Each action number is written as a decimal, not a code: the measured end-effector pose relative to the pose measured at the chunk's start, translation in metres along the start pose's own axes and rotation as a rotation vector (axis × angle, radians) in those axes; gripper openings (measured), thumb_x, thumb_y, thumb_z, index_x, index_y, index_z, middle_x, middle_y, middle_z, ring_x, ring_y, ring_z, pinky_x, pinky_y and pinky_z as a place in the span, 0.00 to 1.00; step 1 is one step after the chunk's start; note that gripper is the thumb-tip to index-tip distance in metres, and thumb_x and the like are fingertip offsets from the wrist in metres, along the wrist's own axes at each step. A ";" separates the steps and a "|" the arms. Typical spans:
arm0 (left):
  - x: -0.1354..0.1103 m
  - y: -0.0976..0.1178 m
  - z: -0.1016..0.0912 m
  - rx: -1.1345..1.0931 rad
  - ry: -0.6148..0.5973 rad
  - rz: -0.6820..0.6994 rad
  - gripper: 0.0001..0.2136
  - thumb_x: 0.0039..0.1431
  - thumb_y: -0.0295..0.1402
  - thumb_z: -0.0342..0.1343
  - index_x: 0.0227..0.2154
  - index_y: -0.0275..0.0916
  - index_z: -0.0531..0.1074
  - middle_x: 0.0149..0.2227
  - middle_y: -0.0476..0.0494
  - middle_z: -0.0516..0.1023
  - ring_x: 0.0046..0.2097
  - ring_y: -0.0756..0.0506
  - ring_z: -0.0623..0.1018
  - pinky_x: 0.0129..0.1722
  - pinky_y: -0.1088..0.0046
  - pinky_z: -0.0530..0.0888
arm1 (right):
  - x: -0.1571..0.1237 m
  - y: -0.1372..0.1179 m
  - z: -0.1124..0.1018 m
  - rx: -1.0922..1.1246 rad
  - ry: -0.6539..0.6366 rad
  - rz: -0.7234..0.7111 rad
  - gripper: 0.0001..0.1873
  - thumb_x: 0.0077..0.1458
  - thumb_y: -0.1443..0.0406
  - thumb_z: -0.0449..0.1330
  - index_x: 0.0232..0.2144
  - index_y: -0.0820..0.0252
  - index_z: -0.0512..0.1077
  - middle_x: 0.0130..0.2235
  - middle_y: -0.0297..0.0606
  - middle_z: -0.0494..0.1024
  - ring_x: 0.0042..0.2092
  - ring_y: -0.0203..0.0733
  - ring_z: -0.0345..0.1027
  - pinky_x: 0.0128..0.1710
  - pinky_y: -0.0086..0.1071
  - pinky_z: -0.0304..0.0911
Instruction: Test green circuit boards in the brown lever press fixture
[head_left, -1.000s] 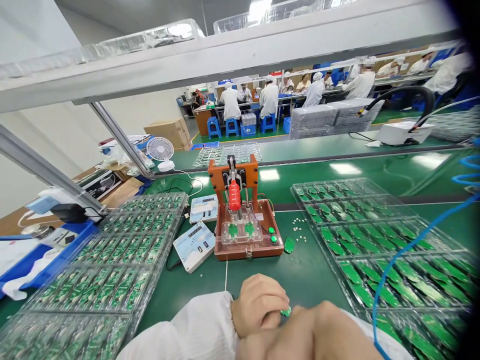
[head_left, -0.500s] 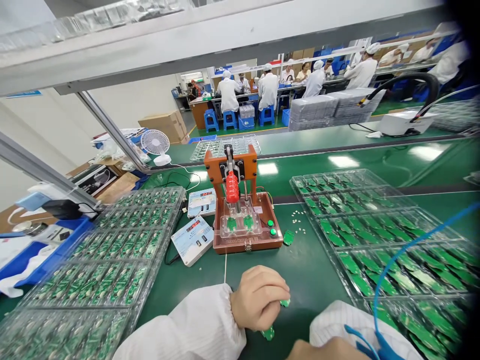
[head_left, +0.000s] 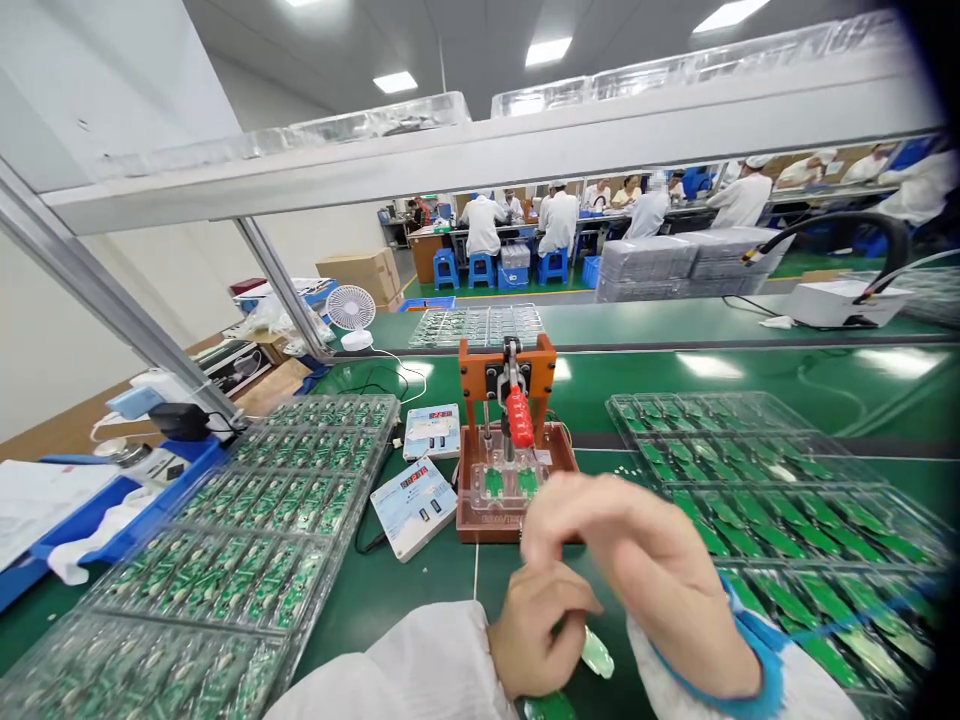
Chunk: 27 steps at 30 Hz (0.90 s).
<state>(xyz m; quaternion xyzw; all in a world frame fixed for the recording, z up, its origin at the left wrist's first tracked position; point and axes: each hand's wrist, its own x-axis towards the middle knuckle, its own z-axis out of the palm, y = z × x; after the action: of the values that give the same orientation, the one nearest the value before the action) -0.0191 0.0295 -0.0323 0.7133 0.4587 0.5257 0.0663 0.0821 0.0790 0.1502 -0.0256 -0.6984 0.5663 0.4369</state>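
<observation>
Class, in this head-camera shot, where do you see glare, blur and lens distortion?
Head view: ceiling lights glare on the green bench; the right hand looks slightly blurred; the wide lens bows the overhead shelf; the right edge falls dark.

Behind the right hand (head_left: pixel 645 570), the test fixture (head_left: pixel 508 370) is orange with a red handle (head_left: pixel 519 417); its cuff (head_left: pixel 765 670) is blue.

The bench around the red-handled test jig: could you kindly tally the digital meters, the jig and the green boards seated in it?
Digital meters: 2
Red-handled test jig: 1
Green circuit boards: 2
Total: 5
</observation>
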 end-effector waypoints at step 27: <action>0.015 0.004 -0.011 -0.183 0.002 0.312 0.12 0.57 0.21 0.46 0.38 0.41 0.70 0.32 0.46 0.80 0.31 0.47 0.78 0.30 0.69 0.72 | 0.066 0.052 -0.028 -1.037 0.335 -0.606 0.14 0.71 0.58 0.50 0.53 0.50 0.70 0.45 0.38 0.80 0.47 0.45 0.74 0.46 0.42 0.72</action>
<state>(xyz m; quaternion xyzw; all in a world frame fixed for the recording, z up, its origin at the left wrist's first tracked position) -0.0253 0.0335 -0.0149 0.7663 0.2927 0.5700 0.0479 0.0350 0.1540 0.1454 -0.1236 -0.7806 -0.0074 0.6126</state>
